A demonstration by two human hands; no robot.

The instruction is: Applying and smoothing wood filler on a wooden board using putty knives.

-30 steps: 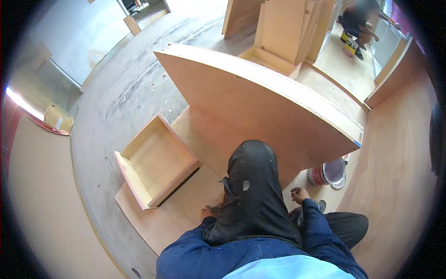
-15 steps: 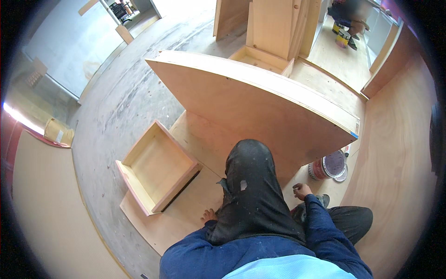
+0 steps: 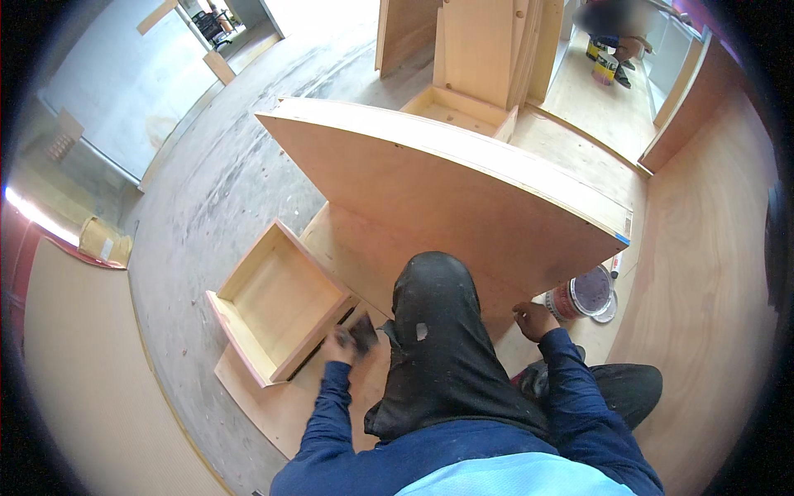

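My left hand (image 3: 337, 344) is closed on a dark, flat, squarish piece (image 3: 364, 333), smeared by motion; its exact kind does not show. That hand is beside the near right side of a shallow wooden drawer (image 3: 284, 302), which lies with its hollow side up. My right hand (image 3: 538, 321) is pinched shut, to the right of my raised knee; whatever its fingertips hold is too small to make out. Close beyond it stands an open can (image 3: 562, 302) with a reddish label and a greyish top. A large plywood panel box (image 3: 438, 194) stands on edge in front of my knees.
A marker (image 3: 616, 264) lies by the can. Another wooden drawer (image 3: 455, 109) and tall boards (image 3: 475, 54) are behind the panel box. A long plywood wall (image 3: 695, 264) runs along my right. At the far right, a person crouches by yellow cans (image 3: 605, 69).
My left hand has come up and left from beside my thigh to the drawer's side, now with the dark flat piece in it. My right hand has moved slightly up toward the panel box.
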